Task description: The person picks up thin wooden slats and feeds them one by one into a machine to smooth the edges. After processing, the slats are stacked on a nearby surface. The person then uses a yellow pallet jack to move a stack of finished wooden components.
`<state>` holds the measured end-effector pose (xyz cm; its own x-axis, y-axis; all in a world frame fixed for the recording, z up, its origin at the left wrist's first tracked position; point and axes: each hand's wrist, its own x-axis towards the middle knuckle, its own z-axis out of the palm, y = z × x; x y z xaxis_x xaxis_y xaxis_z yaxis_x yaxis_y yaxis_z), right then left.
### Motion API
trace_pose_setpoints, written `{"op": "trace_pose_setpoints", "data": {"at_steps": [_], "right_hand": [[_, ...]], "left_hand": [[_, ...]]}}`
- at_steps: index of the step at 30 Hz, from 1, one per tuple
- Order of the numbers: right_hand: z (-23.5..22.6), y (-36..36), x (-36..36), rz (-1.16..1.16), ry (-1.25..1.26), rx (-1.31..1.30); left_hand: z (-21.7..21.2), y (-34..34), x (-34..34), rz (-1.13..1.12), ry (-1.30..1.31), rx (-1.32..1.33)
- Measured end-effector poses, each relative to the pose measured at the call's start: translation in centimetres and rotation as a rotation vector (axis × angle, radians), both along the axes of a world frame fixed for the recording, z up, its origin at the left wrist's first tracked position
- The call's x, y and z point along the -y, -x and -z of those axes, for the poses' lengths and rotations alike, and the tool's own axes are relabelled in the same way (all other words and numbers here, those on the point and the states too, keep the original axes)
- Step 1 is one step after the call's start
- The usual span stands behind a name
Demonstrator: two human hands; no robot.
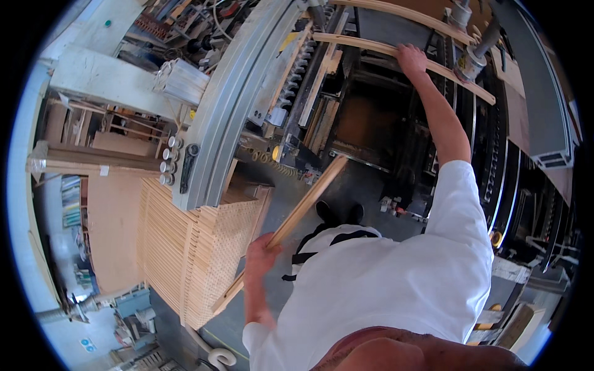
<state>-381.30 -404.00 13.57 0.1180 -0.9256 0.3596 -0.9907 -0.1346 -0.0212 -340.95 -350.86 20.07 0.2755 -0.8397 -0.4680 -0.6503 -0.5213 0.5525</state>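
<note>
My left hand point(262, 252) is closed around a long wooden strip point(307, 199), which slants past my left side with its far end raised toward the machine. Farther off, my right arm is stretched out. Its hand point(411, 60) has its fingers over a second wooden strip point(445, 76) lying across the machine point(371, 145). That strip's right end rests near a metal clamp cylinder point(470, 65). Behind it, another wooden strip point(408, 17) runs roughly parallel. The undersides of my right fingers are hidden by the strip.
A large stack of wooden strips point(167, 235) stands at my left, beside the machine's grey metal beam point(241, 93). A round-knobbed panel point(170, 161) sits on the beam's near end. Dark rails point(495, 179) lie at the right. A pale hose point(219, 357) curls on the floor.
</note>
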Motion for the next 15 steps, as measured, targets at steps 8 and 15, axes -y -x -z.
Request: {"op": "trace_pose_setpoints", "data": {"at_steps": [8, 15], "right_hand": [[0.5, -2.2, 1.4, 0.02, -0.025, -0.011], [-0.3, -2.6, 1.1, 0.048, -0.086, 0.022]], "left_hand": [[4.7, -2.1, -2.5, -0.136, -0.02, 0.014], [3.7, -2.5, -3.4, -0.109, 0.027, -0.022]]}}
